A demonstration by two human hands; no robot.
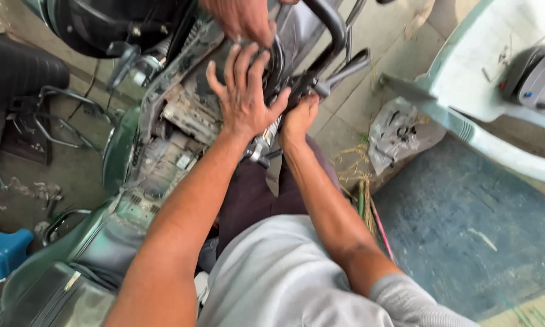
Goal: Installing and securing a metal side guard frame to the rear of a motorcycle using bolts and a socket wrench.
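Observation:
A green motorcycle (118, 151) with its seat off lies across the left of the head view, its inner frame (181, 115) bare. My left hand (243, 97) is spread flat, fingers apart, pressing on the black parts at the rear of the frame. My right hand (299, 118) is curled around a black metal part just under the black grab rail (333, 36), beside a chrome spring (263, 145); its fingers are hidden. Another person's hand (239, 18) reaches in from the top edge and touches the same spot above my left fingers.
A pale green plastic chair (466, 91) stands at the right with a dark grey part (536, 79) on it. Below it lies a blue mat (466, 230). A crumpled plastic bag (399, 133), a straw broom (360, 194), a blue stool (0, 248) and a second black seat (18, 66) surround the motorcycle.

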